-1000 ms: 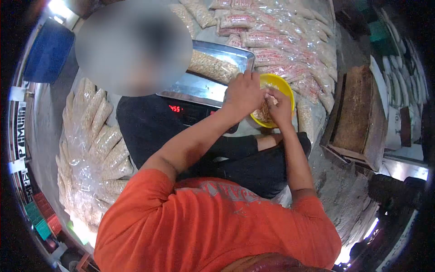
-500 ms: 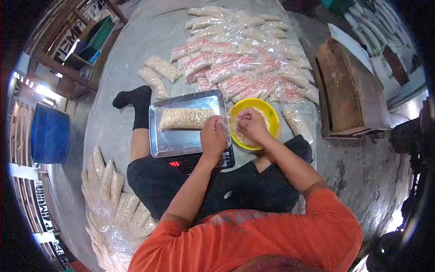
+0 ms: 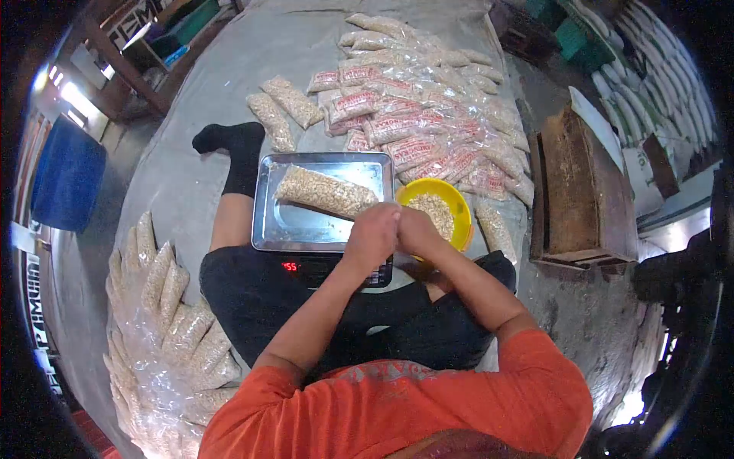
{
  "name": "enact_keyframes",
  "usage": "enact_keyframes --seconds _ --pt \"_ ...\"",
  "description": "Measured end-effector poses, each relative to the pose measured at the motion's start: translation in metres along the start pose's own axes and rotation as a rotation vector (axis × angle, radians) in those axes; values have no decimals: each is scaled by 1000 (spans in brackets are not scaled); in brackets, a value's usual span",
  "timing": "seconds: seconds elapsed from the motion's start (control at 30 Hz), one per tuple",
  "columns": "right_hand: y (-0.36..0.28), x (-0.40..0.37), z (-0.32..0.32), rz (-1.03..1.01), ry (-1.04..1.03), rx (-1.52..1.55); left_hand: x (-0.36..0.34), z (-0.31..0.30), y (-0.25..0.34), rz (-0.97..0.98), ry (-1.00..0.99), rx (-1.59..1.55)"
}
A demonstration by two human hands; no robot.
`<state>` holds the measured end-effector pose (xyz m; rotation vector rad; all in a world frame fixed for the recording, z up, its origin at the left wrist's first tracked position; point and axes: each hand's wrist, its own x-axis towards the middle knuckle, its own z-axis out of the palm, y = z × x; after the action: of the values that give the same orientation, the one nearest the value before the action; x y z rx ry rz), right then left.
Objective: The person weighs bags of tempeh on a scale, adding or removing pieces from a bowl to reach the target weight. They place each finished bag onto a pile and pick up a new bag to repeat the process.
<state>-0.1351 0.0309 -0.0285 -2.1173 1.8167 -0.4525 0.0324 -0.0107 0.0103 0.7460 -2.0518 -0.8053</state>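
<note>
Head: bag (image 3: 323, 191) leftward from left grip (image 3: 373, 232)

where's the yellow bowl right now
In the head view, the yellow bowl sits just right of the metal tray, its near edge partly hidden by the right hand, with red-printed bags beyond it.

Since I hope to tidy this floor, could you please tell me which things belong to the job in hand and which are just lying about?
In the job, it seems:
bag, with left hand and right hand at its end
tray beneath
scale
yellow bowl

Apparently just lying about:
printed bags
left pile of bags
wooden box
blue tub
</note>
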Motion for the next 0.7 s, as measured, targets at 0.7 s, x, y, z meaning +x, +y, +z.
enact_keyframes --seconds 0.7 --pt "43 -67 -31 391 206 -90 -25 -19 17 -24 46 94"
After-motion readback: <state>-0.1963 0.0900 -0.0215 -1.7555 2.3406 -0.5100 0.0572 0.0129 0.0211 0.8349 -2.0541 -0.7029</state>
